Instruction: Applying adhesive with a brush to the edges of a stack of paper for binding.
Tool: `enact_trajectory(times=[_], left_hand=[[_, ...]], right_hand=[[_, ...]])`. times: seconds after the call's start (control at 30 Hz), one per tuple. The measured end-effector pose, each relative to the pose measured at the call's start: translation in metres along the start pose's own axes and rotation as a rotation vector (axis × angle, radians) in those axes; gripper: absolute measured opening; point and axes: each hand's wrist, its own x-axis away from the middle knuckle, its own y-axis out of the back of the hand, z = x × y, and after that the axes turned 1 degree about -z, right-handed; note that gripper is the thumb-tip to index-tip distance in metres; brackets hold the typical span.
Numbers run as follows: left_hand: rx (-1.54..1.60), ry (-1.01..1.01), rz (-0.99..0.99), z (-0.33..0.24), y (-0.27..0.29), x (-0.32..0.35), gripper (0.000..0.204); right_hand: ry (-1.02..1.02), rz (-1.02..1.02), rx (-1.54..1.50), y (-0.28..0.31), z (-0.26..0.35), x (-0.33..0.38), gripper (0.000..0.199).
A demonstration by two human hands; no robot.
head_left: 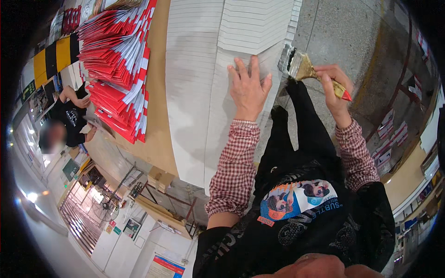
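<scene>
My left hand (pixel 249 88) lies flat with fingers spread on a layered stack of white paper sheets (pixel 252 28), whose staggered edges form rows of lines. In my right hand (pixel 334 88) is a paintbrush (pixel 306 68) with a yellowish handle and a red tip, gripped between thumb and fingers. Its bristles, coated with something whitish, are at the right edge of the sheets, near my left hand. Whether they touch the paper I cannot tell.
Piles of red and white folded paper pieces (pixel 116 55) cover the left of the brown table (pixel 160 69). Beyond the table, a person in black (pixel 69 116) handles something flat. Grey floor (pixel 343 32) lies to the right. A fan (pixel 107 206) stands at lower left.
</scene>
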Motion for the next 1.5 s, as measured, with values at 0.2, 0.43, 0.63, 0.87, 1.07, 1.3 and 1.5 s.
enact_trajectory(times=[0.2,0.43,0.63,0.87,1.07,1.3,1.5], left_hand=[[0.027,0.123,-0.008,0.004,-0.01,0.057,0.078],[0.041,0.006,-0.028,0.024,-0.008,0.063,0.063],[-0.001,-0.075,-0.007,0.029,0.002,0.055,0.049],[-0.011,-0.055,-0.017,0.026,0.002,0.055,0.047],[0.083,0.011,-0.126,0.025,-0.016,0.086,0.065],[-0.018,0.061,-0.066,0.036,-0.014,0.124,0.073],[-0.008,-0.029,-0.003,0.048,0.002,0.113,0.055]], right_hand=[[0.025,-0.009,0.011,0.003,0.011,0.025,0.014],[0.034,-0.049,0.036,-0.015,0.007,0.018,0.014],[0.06,0.051,0.043,-0.016,0.017,0.045,0.013],[0.053,-0.051,0.001,-0.019,0.016,0.044,0.014],[0.03,0.052,0.011,-0.03,0.024,0.076,0.017],[0.04,-0.023,0.036,-0.028,0.026,0.076,0.018],[0.053,-0.021,0.027,-0.038,0.019,0.088,0.015]])
